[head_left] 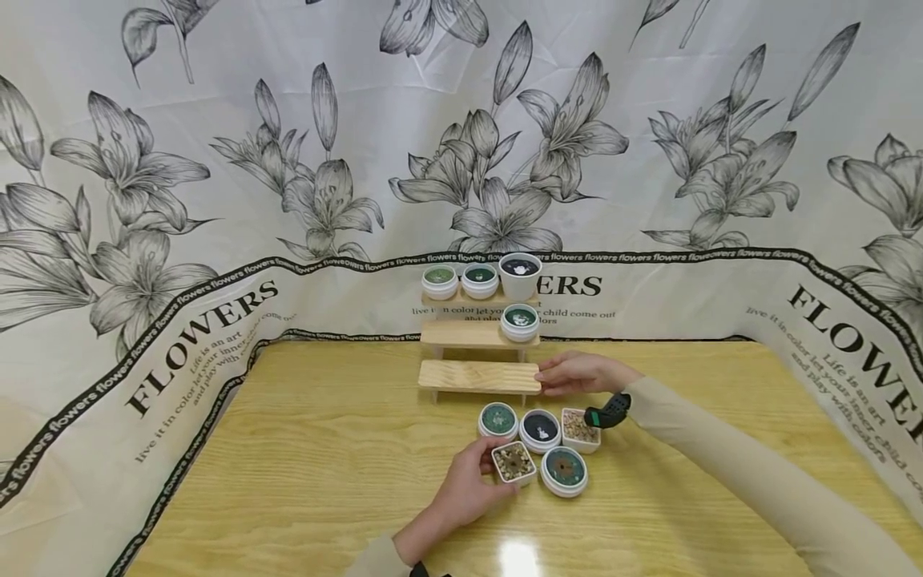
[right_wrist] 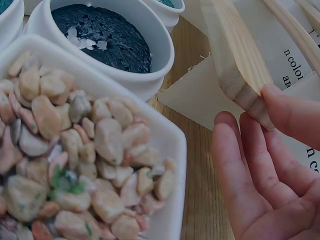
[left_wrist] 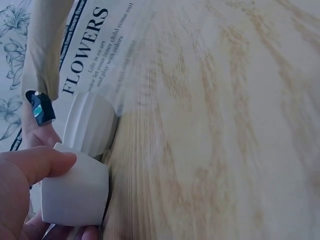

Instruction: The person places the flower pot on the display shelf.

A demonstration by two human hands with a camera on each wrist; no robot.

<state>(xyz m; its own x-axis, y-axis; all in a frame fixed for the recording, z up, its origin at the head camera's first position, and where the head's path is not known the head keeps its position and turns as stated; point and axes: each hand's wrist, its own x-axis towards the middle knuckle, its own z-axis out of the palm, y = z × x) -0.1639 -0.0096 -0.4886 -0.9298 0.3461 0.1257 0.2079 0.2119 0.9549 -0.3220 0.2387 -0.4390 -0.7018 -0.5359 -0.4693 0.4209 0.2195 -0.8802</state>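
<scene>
My left hand [head_left: 469, 485] grips a small square white pot [head_left: 514, 465] filled with pebbles. In the left wrist view its thumb lies across the plain side of that pot [left_wrist: 75, 192], with fingertips below. At the right end of the lowest board of a tiered wooden stand [head_left: 479, 375], my right hand [head_left: 580, 373] pinches the edge, thumb on top and fingers beneath. Under the right wrist sits a second square pot [right_wrist: 95, 150] of tan pebbles. A round pot with dark filling [head_left: 540, 430], one with green filling [head_left: 498, 420] and one with a brown centre [head_left: 565, 470] stand close by.
The stand's top tier holds two low round pots [head_left: 440, 280] and a taller white pot [head_left: 520, 276]. Another round pot [head_left: 520, 322] sits at the right of the middle board. Behind the wooden table [head_left: 310, 449] hangs a flower-printed cloth [head_left: 346, 240].
</scene>
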